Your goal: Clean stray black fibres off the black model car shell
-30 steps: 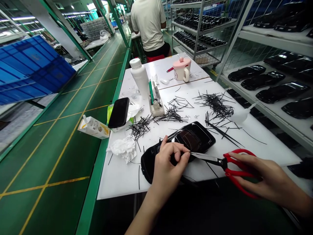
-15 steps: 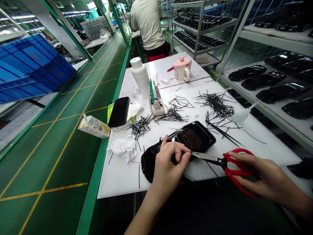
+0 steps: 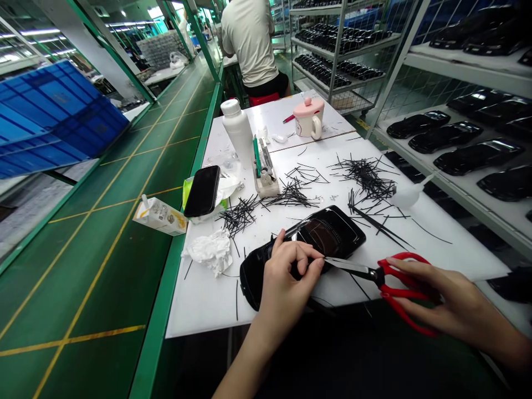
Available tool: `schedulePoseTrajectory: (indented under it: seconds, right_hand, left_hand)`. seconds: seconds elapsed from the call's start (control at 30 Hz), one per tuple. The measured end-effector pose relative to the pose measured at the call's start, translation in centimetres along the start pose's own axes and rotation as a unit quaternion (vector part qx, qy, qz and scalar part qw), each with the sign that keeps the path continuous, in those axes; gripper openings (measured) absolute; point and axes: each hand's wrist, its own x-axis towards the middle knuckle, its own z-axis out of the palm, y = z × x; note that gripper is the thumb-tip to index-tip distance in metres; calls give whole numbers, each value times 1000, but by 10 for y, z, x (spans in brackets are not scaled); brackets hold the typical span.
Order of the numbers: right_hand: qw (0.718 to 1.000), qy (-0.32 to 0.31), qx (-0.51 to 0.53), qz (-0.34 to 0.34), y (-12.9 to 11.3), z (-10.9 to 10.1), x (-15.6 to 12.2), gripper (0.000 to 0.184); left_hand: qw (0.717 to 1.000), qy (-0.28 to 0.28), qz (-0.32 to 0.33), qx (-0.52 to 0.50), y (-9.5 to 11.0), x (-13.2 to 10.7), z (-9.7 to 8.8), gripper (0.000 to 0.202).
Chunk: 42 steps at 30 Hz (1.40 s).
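Note:
A glossy black toy car body [image 3: 332, 233] lies on the white table [image 3: 199, 299] in front of me. My left hand [image 3: 286, 277] rests on its near side, fingers curled and pinched at the edge of the shell. My right hand [image 3: 453, 305] grips the red-handled scissors [image 3: 399, 280], whose blade tips reach to my left fingertips at the shell's edge. Many thin black strips [image 3: 366, 177] lie scattered over the table beyond the car body.
A crumpled white tissue [image 3: 210, 250], a black phone [image 3: 202, 190], a small carton [image 3: 160, 216], a white bottle [image 3: 238, 128], a tool tray [image 3: 265, 172] and a pink-lidded mug [image 3: 310, 117] are around. A green conveyor [image 3: 95, 233] runs left. Shelves of black shells [image 3: 474, 155] stand right. A person [image 3: 251, 41] stands ahead.

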Motion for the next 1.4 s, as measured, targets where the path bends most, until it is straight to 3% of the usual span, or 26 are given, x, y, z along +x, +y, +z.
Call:
schedulePoseTrajectory:
  seconds: [0.33, 0.6, 0.73, 0.83, 0.97, 1.13, 1.23, 1.33, 1.4]
  right_hand:
    - [1000, 0, 5, -16, 3, 0, 0, 45]
    - [993, -51, -44, -92, 16, -8, 0, 59]
    - [994, 5, -107, -26, 30, -32, 4, 49]
    - [971, 80, -219, 58, 38, -52, 17, 56]
    - [944, 58, -300, 124, 39, -62, 41, 58]
    - [965, 29, -246, 83, 44, -59, 57, 40]
    - [963, 122, -191, 144, 48, -57, 69, 31]
    - [954, 197, -107, 199, 53, -52, 90, 43]
    - [964, 168, -71, 194, 55, -49, 104, 49]
  left_hand:
    - [1000, -1, -3, 1, 0, 0, 1, 37]
    - [1000, 2, 2, 1, 0, -1, 1, 39]
    - [1000, -2, 7, 3, 0, -1, 1, 38]
    - [1000, -4, 12, 9, -1, -1, 1, 39]
    - [999, -14, 22, 22, -1, -1, -1, 36]
    - [997, -43, 47, 52, -1, 0, -3, 32]
    - [993, -54, 73, 76, -3, 1, -2, 31]
    - [989, -76, 92, 93, -6, 3, -1, 29]
    - [986, -84, 101, 99, -8, 3, -3, 28]
